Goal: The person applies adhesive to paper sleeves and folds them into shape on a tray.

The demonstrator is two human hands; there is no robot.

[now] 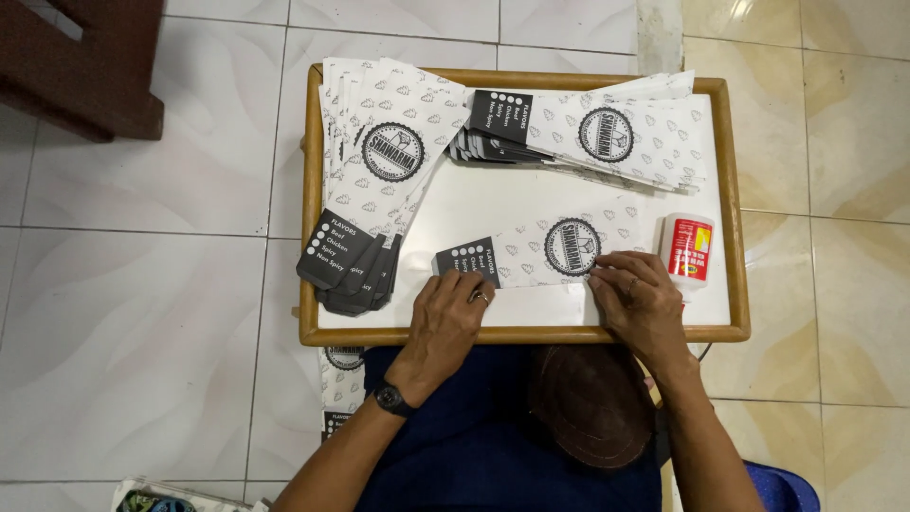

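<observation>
A flat white paper wrapper with a round black logo and a dark end lies on the white top of a small wooden-rimmed tray table. My left hand presses down on its dark left end. My right hand presses on its right part, beside the logo. Both hands lie flat on the paper with fingers bent.
A fanned stack of the same wrappers covers the tray's left side, another stack the back right. A white glue bottle with a red label lies by my right hand. A dark wooden stool stands far left on the tiled floor.
</observation>
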